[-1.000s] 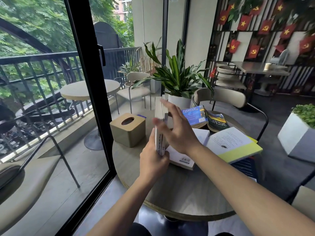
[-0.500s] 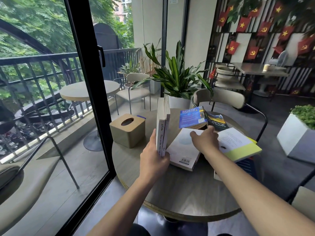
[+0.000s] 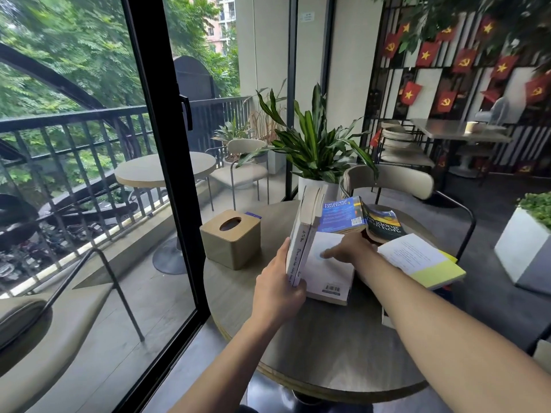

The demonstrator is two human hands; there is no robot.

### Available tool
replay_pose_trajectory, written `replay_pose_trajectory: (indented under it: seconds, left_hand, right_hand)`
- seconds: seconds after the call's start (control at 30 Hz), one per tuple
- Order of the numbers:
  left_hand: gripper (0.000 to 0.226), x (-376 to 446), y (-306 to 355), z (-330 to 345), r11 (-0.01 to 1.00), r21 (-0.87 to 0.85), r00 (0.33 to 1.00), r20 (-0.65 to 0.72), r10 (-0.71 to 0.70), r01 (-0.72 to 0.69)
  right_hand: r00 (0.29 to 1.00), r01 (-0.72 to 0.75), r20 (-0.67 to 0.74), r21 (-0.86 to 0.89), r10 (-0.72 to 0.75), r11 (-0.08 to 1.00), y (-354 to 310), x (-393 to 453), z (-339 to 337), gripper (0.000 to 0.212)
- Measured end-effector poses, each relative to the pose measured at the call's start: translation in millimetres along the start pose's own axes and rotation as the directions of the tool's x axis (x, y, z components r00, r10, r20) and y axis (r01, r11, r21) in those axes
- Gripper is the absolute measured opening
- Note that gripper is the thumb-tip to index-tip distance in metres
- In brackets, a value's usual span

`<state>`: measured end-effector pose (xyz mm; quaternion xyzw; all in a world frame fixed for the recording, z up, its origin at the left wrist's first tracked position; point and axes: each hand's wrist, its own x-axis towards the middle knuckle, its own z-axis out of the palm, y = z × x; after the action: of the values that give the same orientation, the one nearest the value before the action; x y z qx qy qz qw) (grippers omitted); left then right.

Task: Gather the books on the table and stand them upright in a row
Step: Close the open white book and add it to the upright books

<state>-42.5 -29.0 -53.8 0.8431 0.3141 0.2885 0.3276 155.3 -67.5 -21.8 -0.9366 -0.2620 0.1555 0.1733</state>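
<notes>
Two white books [image 3: 304, 231] stand upright on the round table [image 3: 328, 347], spines toward me, and my left hand [image 3: 278, 289] grips their near bottom edge. Just right of them a white book [image 3: 331, 275] lies flat, barcode up. My right hand [image 3: 347, 248] rests on its top with the fingers spread and the index finger pointing left. Behind it a blue book [image 3: 343, 214] lies open, face down, over a dark book [image 3: 384, 223]. A yellow-covered book [image 3: 423, 260] lies open at the right.
A wooden tissue box [image 3: 231, 238] stands at the table's left side near the glass door frame [image 3: 167, 162]. A potted plant [image 3: 316, 150] and a beige chair [image 3: 393, 181] are behind the table. A white planter [image 3: 524, 248] sits on the floor at right.
My right hand left the upright books, reached to the right over the flat books, then came back left onto the white book. My left hand kept its hold on the standing pair.
</notes>
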Motion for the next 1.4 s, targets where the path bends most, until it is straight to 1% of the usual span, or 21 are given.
replay_pose_trajectory:
  seconds: [0.07,0.17,0.23,0.3,0.33,0.4,0.47,0.53,0.6,0.63,0.7,0.73,0.77,0.83,0.9,1.0,1.1,1.17,1.23,1.3,1.4]
  left_hand:
    - [0.081,0,-1,0,0.999,-0.029,1.0,-0.022,-0.014,0.014]
    - [0.076,0,-3,-1,0.998,-0.059,0.999,-0.031,-0.041,0.039]
    - [0.072,0,-6,0,0.996,-0.078,0.998,-0.036,-0.05,0.047]
    - [0.069,1,-7,0,0.995,-0.086,0.998,-0.042,-0.055,0.052]
    - [0.069,1,-8,0,0.995,-0.085,0.998,-0.041,-0.055,0.052]
    - [0.07,1,-7,1,0.995,-0.085,0.998,-0.04,-0.056,0.053]
    - [0.071,2,-8,2,0.994,-0.088,0.997,-0.043,-0.06,0.056]
    - [0.071,1,-7,3,0.994,-0.096,0.997,-0.054,-0.057,0.052]
    - [0.067,2,-8,4,0.993,-0.108,0.996,-0.071,-0.051,0.043]
    - [0.065,2,-9,5,0.993,-0.112,0.996,-0.079,-0.051,0.042]
    - [0.061,4,-10,8,0.993,-0.111,0.995,-0.091,-0.043,0.032]
    - [0.06,5,-10,8,0.994,-0.109,0.995,-0.094,-0.033,0.022]
    - [0.06,6,-11,10,0.993,-0.113,0.995,-0.095,-0.026,0.015]
    - [0.06,6,-11,10,0.992,-0.127,0.995,-0.097,-0.032,0.02]
    - [0.061,6,-10,9,0.99,-0.134,0.994,-0.093,-0.052,0.039]
    - [0.062,4,-11,8,0.987,-0.156,0.997,-0.061,-0.036,0.027]
    - [0.07,5,-11,7,0.984,-0.18,1.0,-0.029,-0.005,-0.001]
    - [0.081,7,-12,8,0.981,-0.194,0.999,-0.03,0.011,-0.017]
    - [0.105,9,-12,9,0.982,-0.188,0.999,-0.032,-0.011,0.004]
    - [0.122,11,-13,11,0.986,-0.163,0.999,-0.033,-0.033,0.027]
    - [0.131,16,-9,14,0.991,-0.127,0.999,-0.036,-0.038,0.033]
  right_hand:
    - [1.0,-0.025,-0.011,0.056,0.025,0.998,-2,3,-2,0.111]
    - [0.998,-0.017,-0.06,0.063,0.021,0.998,-3,5,-3,0.107]
    - [0.996,0.025,-0.085,0.146,-0.013,0.989,-3,9,-2,0.094]
    - [0.991,0.048,-0.136,0.294,-0.008,0.955,-2,13,0,0.073]
    - [0.986,0.059,-0.169,0.338,-0.001,0.939,-1,14,1,0.063]
    - [0.971,0.097,-0.24,0.37,-0.005,0.924,0,11,1,0.05]
    - [0.941,0.165,-0.338,0.372,-0.033,0.914,-1,2,0,0.041]
    - [0.898,0.248,-0.434,0.353,-0.077,0.902,-1,-11,-2,0.034]
    - [0.832,0.337,-0.539,0.307,-0.129,0.89,-3,-26,-4,0.031]
    - [0.786,0.388,-0.597,0.274,-0.161,0.88,-4,-34,-6,0.03]
    - [0.671,0.505,-0.7,0.192,-0.244,0.841,-8,-49,-10,0.027]
    - [0.623,0.557,-0.727,0.154,-0.288,0.816,-10,-57,-12,0.027]
    - [0.59,0.597,-0.736,0.121,-0.332,0.793,-11,-62,-13,0.026]
    - [0.563,0.656,-0.717,0.086,-0.41,0.75,-13,-74,-13,0.024]
    - [0.569,0.684,-0.674,0.071,-0.47,0.726,-14,-82,-14,0.028]
    - [0.615,0.697,-0.589,0.097,-0.524,0.71,-16,-88,-19,0.043]
    - [0.68,0.721,-0.429,0.242,-0.594,0.65,-19,-90,-29,0.06]
    - [0.689,0.725,-0.335,0.35,-0.643,0.594,-21,-91,-34,0.076]
    - [0.686,0.723,-0.299,0.384,-0.664,0.574,-24,-92,-35,0.094]
    - [0.677,0.734,-0.302,0.345,-0.671,0.585,-28,-92,-35,0.105]
    - [0.663,0.748,-0.316,0.265,-0.679,0.608,-31,-90,-32,0.113]
